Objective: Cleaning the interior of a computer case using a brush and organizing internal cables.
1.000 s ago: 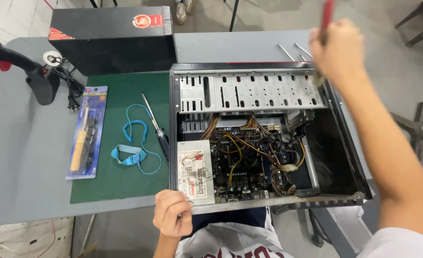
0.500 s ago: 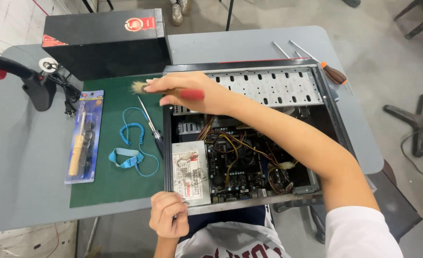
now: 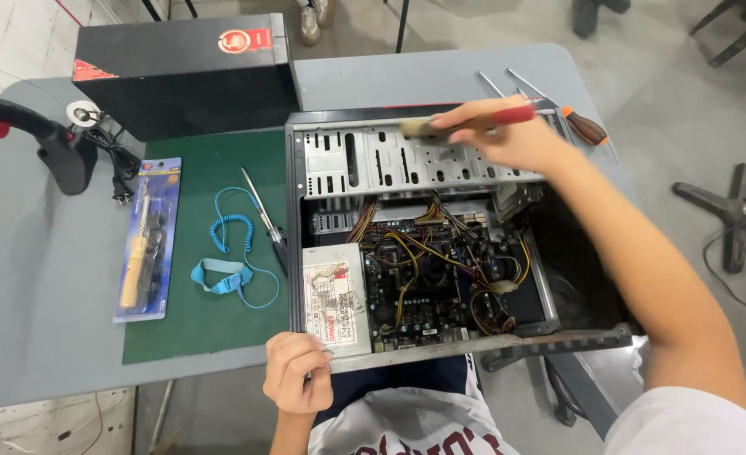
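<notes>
Right hand: fingers clamped on a red-handled brush, held level over the far edge of the open computer case; bristles point left, above the perforated metal drive bay. Whether the bristles touch the metal cannot be told.

Left hand: fingers curled together, gripping the near left corner of the case, just beside the grey power supply.

Case interior: circuit board with bundled yellow, red and black wires.

Green mat, left of the case: blue coiled wrist strap; a slim screwdriver beside the case wall.

Grey table: packaged soldering iron at the mat's left edge; black stand far left; black box behind the mat; orange-handled screwdriver just past the right hand.
</notes>
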